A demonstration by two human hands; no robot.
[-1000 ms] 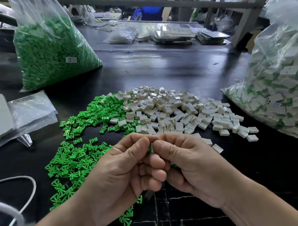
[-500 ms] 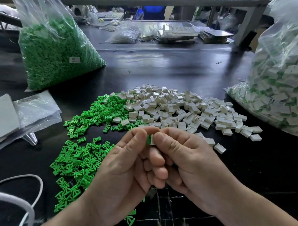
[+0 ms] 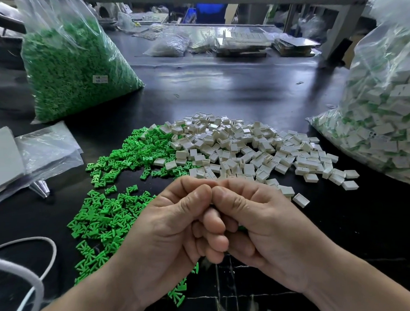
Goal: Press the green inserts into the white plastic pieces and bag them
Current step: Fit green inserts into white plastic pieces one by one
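Green inserts (image 3: 72, 64) fill left bag (image 3: 53, 15).

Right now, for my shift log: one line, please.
step: pressing | left hand + right hand: thumbs together, piece hidden | loose green inserts, white pieces: piled

Green inserts (image 3: 109, 212); white pieces (image 3: 246, 147); glossy black table (image 3: 225, 86).

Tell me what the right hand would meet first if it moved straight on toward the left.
The right hand already touches the left hand thumb to thumb, so it would meet that hand at once.
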